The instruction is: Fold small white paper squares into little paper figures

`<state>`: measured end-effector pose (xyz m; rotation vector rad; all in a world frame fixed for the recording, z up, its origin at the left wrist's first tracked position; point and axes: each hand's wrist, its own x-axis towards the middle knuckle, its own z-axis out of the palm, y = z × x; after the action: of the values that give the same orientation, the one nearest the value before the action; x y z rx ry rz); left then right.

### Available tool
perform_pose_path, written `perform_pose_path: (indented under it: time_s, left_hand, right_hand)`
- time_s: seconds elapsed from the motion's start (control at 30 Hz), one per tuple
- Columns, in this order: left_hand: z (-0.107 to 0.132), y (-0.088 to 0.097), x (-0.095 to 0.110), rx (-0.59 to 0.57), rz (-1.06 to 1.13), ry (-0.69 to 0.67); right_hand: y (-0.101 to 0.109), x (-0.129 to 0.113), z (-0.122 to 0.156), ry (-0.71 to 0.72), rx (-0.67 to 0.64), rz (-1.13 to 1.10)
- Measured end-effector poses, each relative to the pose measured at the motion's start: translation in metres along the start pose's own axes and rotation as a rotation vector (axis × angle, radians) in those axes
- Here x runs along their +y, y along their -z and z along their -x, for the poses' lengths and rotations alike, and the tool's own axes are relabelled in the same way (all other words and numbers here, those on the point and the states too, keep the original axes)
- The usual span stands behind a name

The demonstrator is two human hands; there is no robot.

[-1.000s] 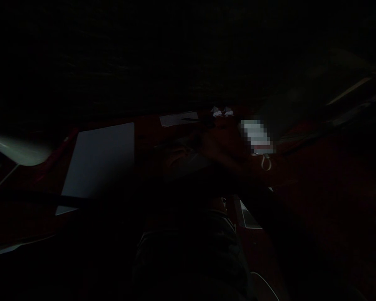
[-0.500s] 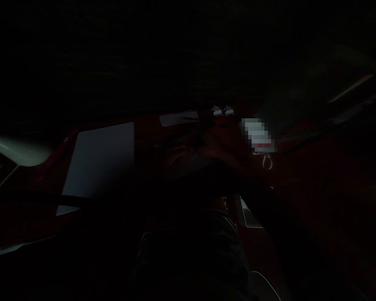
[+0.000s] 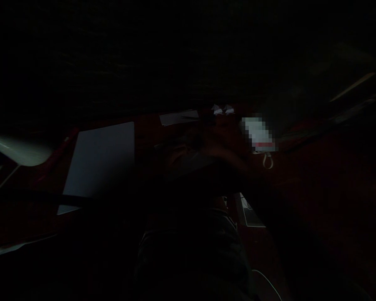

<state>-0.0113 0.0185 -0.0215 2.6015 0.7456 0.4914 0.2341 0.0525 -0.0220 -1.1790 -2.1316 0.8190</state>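
A dim sheet [image 3: 196, 163] lies just beside the left hand [image 3: 177, 154] and right hand [image 3: 216, 148], whose grip I cannot tell.

White cord [image 3: 269, 282] below pale loop [image 3: 263, 161]

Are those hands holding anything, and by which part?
I can't tell: the left hand and right hand are close together by a dim flat thing, but any grip is lost in shadow.

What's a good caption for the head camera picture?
Left hand and right hand close together in the dark, a big pale sheet lying to their left.
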Motion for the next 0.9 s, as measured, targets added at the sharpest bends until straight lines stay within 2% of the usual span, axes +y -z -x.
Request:
perform_pose_path:
  time_s: [0.33,0.5,0.7,0.9]
  left_hand:
    - [0.000,0.005,0.004,-0.051,-0.071,0.061]
    - [-0.002,0.009,0.011,-0.083,-0.094,0.104]
    - [-0.002,0.013,0.019,-0.094,-0.093,0.122]
    - [-0.001,0.010,0.016,-0.071,-0.068,0.133]
  right_hand:
    - [0.002,-0.021,0.005,-0.036,-0.032,0.085]
    - [0.002,-0.020,0.003,-0.068,-0.096,0.118]
    - [-0.002,-0.019,0.003,-0.055,-0.026,0.078]
    - [-0.005,-0.013,0.003,0.027,-0.029,0.066]
